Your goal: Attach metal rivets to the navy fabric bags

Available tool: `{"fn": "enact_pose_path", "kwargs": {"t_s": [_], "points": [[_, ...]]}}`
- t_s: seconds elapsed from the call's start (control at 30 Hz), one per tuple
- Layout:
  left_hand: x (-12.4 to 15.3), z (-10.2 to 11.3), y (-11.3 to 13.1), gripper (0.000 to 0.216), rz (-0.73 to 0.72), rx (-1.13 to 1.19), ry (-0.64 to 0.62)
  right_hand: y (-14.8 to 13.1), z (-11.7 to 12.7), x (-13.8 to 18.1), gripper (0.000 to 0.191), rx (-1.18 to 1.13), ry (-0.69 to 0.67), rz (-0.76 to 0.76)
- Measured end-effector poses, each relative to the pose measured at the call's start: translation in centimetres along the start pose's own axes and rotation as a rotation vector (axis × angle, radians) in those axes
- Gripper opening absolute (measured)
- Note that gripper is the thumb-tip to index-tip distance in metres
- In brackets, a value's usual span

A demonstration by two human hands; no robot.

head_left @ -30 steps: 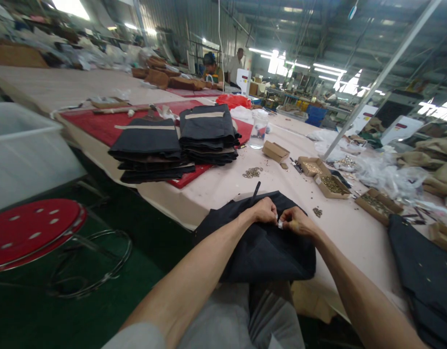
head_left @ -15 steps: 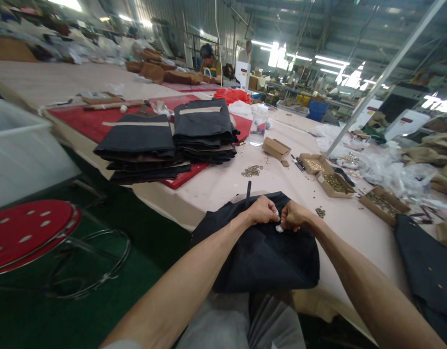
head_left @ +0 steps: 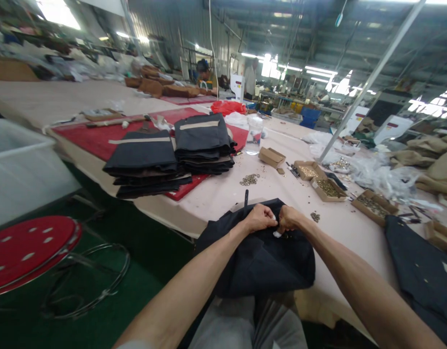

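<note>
A dark fabric piece that looks like a bag (head_left: 263,269) lies bunched over the table edge and my lap. My left hand (head_left: 260,218) is closed in a pinch over its upper part. Close beside it, my right hand (head_left: 289,218) has its fingers curled together at the same spot. White wrapping shows on some fingertips of both hands. Whatever sits between the fingers is too small and hidden to make out. A narrow black strap (head_left: 246,198) sticks up from the bag's far edge.
Two stacks of folded dark fabric (head_left: 141,155) rest on a red sheet (head_left: 100,131). Metal rings (head_left: 249,180) and cardboard boxes of small hardware (head_left: 328,189) lie on the table (head_left: 208,203). A red stool (head_left: 30,247) and white bin (head_left: 23,169) stand left. A person (head_left: 205,75) sits far back.
The camera view has tilted up a little, so the scene sits lower. Both hands stay pinched at the same part of the bag, with only slight finger movement.
</note>
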State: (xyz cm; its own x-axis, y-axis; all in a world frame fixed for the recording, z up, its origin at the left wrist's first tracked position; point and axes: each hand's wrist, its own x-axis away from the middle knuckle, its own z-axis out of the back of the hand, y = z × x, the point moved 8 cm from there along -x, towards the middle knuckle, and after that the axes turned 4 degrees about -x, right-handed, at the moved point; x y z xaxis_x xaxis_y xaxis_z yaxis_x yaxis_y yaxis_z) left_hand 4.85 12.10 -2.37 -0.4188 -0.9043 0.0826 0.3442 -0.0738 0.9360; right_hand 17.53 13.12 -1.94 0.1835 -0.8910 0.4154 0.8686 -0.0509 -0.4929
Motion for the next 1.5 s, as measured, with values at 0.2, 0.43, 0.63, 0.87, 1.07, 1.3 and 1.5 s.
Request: {"fn": "enact_pose_path", "kwargs": {"t_s": [0.2, 0.43, 0.63, 0.87, 1.07, 1.3, 1.5], "points": [[0.6, 0.3, -0.5, 0.028, -0.091, 0.045, 0.081, 2.2, 0.0, 5.9, 0.03, -0.003, 0.384, 0.14], [1.3, 0.4, 0.9, 0.021, -0.168, -0.242, 0.247, 12.1, -1.0, 12.5, 0.059, -0.146, 0.868, -0.169], [5.4, 0.2, 5.3, 0.032, -0.326, -0.565, 0.422, 10.7, -1.7, 11.3, 0.043, -0.313, 0.804, -0.027], [8.3, -0.4, 9.8, 0.085, -0.404, -0.922, 0.518, 8.3, -2.7, 14.9, 0.043, -0.618, 0.958, 0.269], [6.5, 0.5, 8.7, 0.035, -0.001, -0.998, 0.241, 7.3, -2.3, 16.6, 0.041, -0.664, 0.929, 0.315], [11.7, 3.5, 15.5, 0.022, -0.047, -1.063, 0.47, 5.2, -2.6, 18.2, 0.045, -0.652, 0.793, 0.406], [17.5, 7.5, 23.5, 0.023, -0.183, -1.123, 0.662, 3.9, -5.7, 21.6, 0.031, -0.715, 0.673, 0.417]]}}
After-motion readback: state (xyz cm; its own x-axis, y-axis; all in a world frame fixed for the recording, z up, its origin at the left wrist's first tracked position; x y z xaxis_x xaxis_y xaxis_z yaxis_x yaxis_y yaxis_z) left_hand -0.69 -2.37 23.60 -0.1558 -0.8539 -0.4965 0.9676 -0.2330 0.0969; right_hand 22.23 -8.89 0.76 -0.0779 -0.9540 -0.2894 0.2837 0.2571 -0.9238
